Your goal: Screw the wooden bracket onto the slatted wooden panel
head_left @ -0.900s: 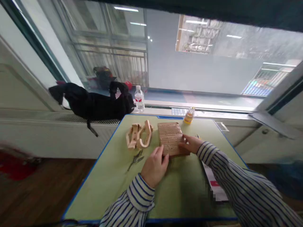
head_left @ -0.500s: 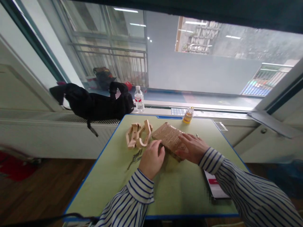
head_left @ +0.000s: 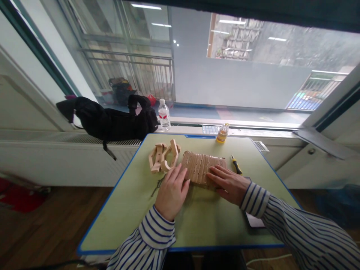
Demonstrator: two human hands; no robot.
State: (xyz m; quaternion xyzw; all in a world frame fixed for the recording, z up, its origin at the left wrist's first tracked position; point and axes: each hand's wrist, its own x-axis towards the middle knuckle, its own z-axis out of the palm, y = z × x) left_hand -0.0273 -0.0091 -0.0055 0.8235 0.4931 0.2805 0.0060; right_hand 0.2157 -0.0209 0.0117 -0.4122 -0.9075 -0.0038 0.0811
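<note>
A flat brown cardboard block point(head_left: 199, 167), taped over and dotted with small holes, lies on the pale green table point(head_left: 208, 225). My right hand point(head_left: 229, 183) rests on its right side, fingers stretched out. At its left edge lies my left hand point(head_left: 172, 191), fingers extended and the thumb apart. Beyond the left hand stand wooden bracket pieces point(head_left: 164, 155) with drilled holes. Dark thin screws or similar metal bits point(head_left: 157, 185) are partly hidden by the left hand. A yellow and black screwdriver point(head_left: 236, 165) lies just past the right hand.
A small bottle of yellow liquid point(head_left: 222, 133) stands at the table's far edge. On the sill are a water bottle point(head_left: 164, 115) and a black bag point(head_left: 112, 120). A dark-edged tablet or phone point(head_left: 254, 220) lies partly under the right forearm.
The cardboard block has turned so its long side faces me more squarely. My left hand has flattened out and moved slightly left. The screwdriver now shows beyond the right hand.
</note>
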